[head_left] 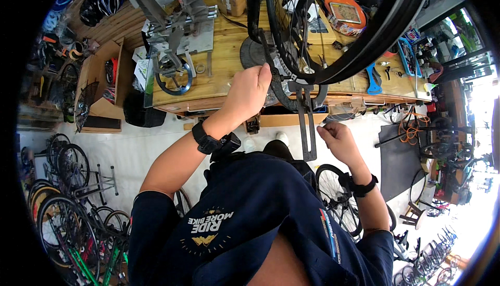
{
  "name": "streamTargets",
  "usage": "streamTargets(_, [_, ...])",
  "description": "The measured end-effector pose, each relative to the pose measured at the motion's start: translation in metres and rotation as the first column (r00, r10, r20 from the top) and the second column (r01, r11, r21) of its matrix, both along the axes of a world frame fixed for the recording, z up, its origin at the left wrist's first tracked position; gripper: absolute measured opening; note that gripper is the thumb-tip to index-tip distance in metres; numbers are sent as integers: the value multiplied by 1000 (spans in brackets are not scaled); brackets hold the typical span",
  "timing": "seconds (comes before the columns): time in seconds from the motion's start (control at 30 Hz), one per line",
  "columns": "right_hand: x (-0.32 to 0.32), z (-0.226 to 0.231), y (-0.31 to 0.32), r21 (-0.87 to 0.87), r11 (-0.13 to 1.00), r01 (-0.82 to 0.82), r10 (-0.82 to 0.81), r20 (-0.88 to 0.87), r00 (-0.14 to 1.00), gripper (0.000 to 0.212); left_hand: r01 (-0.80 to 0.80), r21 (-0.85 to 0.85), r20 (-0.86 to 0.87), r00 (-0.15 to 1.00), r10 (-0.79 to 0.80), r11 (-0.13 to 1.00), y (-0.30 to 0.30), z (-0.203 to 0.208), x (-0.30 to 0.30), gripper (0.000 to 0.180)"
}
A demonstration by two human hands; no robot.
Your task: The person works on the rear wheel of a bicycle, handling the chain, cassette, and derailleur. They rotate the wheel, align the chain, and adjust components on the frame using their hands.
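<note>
A bicycle wheel with a black rim (385,41) stands upright in a dark metal truing stand (325,98) at the bench's front edge. My left hand (249,90) is closed at the left side of the wheel, its thumb beside the stand's upright; what its fingers hold, if anything, is hidden. A slotted dark metal bar (306,129) juts from the stand towards me. Just right of that bar, my right hand (336,137) is raised with curled fingers, apart from the wheel. Whatever may be inside it cannot be made out.
The wooden bench (229,41) carries another metal stand (177,51) on the left. To the right lie an orange round dish (345,11), a blue tool (373,79) and a blue tray (409,57). An open cardboard box (99,83) stands left; bicycles (73,213) crowd the lower left.
</note>
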State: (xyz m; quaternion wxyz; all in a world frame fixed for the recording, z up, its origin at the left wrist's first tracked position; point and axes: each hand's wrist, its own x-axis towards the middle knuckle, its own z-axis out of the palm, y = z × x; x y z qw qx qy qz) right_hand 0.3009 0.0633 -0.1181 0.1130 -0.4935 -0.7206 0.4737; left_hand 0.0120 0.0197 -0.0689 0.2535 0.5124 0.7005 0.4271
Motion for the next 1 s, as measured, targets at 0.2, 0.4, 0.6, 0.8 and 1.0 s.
streamTargets(0.2, [-23,-17,6,-178,973,-147,98,-257,961,22,16,-39,66,998,-13,999,3,-12,-7,58])
streamTargets(0.4, [-93,-58,15,-490,821,-293,-304,-810,501,27,39,-94,306,952,-8,995,6,-19,-6,68])
streamTargets(0.6, [-144,-57,11,-488,606,-628,-514,-843,158,25,23,-262,185,982,26,965,1,-4,-19,72])
streamTargets(0.8, [-144,-61,12,-563,627,-539,-566,-804,182,26,-86,21,-129,988,88,996,3,-14,2,65])
streamTargets(1.0, [-146,-51,9,-672,514,-533,-683,-697,220,19,94,381,-298,954,25,920,8,-31,-9,30])
